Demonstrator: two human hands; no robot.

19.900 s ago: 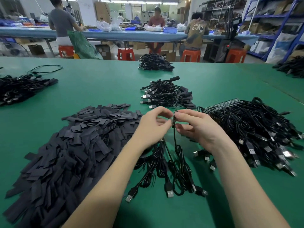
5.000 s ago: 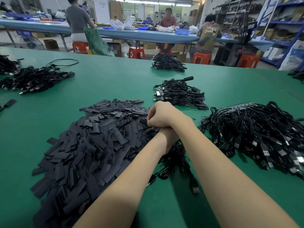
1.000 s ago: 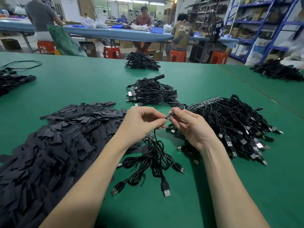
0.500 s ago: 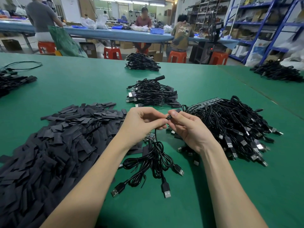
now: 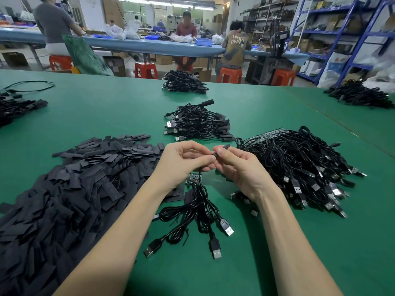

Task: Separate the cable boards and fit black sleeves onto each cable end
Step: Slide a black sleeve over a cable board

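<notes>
Head view: sleeve (image 5: 221, 148) now farther onto cable (image 5: 200, 190) end than half a second ago; right hand (image 5: 239, 167) pinches sleeve, left hand (image 5: 181, 162) pinches cable. Fitting nearly done.

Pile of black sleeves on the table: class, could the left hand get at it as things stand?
Probably yes. The pile of black sleeves lies right beside the left hand with nothing between, but that hand grips a cable and would need to free some fingers first.
</notes>
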